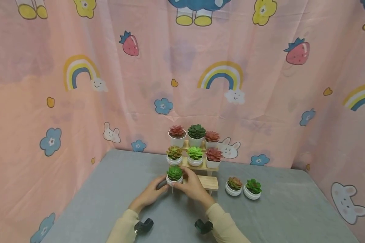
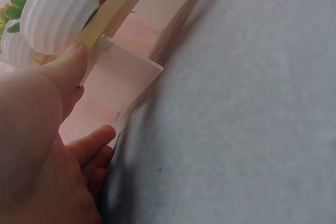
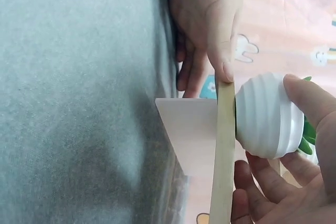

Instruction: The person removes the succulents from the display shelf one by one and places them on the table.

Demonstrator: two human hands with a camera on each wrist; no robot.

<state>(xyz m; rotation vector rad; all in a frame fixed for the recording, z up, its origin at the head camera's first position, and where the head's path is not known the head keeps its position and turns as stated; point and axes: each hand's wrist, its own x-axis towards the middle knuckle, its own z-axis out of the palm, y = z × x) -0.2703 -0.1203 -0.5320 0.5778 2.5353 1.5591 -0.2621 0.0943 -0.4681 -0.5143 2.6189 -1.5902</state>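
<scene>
My right hand point(image 1: 194, 187) holds a green succulent point(image 1: 174, 172) in a ribbed white pot point(image 3: 265, 116), thumb on one side and fingers on the other. The pot's base sits on or just at the left end of the lowest wooden shelf point(image 1: 209, 182) of a three-step display stand. My left hand point(image 1: 150, 194) is at that same end: its thumb point(image 3: 227, 69) presses the plank's end, with the other fingers below beside the white leg panel point(image 3: 189, 129). Contact of those lower fingers with the plank is partly hidden.
Red, dark green and light green succulents point(image 1: 195, 153) fill the two upper shelves. On the grey tabletop point(image 1: 286, 209), right of the stand, are a reddish succulent point(image 1: 234, 184) and a green potted succulent point(image 1: 253, 189). A pink patterned curtain point(image 1: 176, 50) hangs behind.
</scene>
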